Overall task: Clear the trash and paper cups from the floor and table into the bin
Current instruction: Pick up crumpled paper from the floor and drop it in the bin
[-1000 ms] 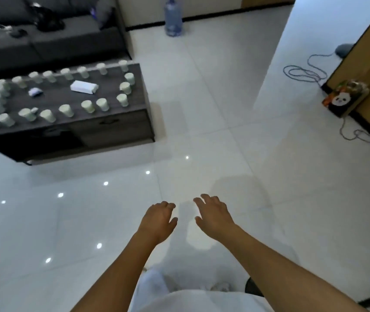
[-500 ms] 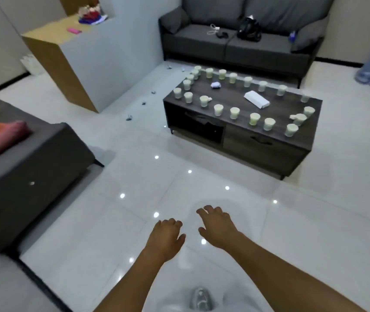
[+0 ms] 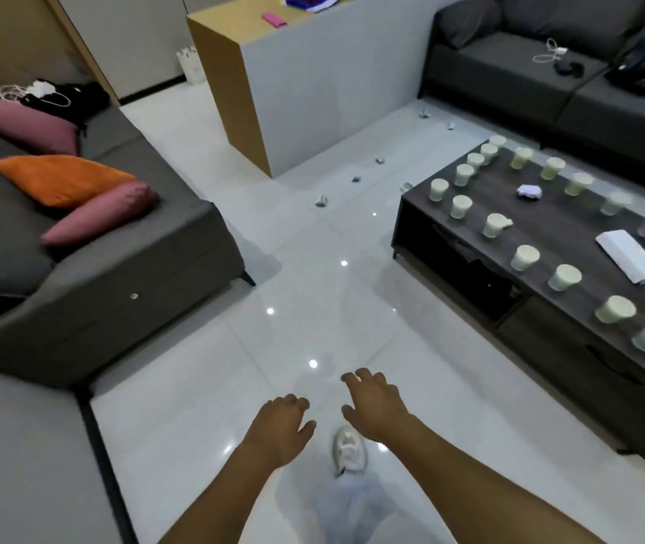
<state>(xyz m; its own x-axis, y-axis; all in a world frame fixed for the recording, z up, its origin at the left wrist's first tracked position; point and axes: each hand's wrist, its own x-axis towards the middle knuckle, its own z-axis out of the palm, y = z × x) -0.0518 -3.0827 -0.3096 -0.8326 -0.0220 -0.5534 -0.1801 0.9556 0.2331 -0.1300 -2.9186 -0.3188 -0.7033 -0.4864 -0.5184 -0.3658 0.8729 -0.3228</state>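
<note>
Barely begun, I judge: cups [image 3: 524, 257] crowd the surface [image 3: 572, 229] at right, and scraps [image 3: 321, 200] dot the far floor. My left grip [image 3: 283, 426] and right grip [image 3: 375, 402] hang loose, holding nothing.

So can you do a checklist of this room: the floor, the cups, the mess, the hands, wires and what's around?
Surface: glossy white tile floor; dark coffee table.
Job's things: paper cups upright on the table; small scraps along the floor; white bin by the far wall.
Clutter: crumpled paper, white packet.
Grips: left hand, right hand, both empty.
Cables: white cord on the far sofa.
Surroundings: cushions, wooden counter.
</note>
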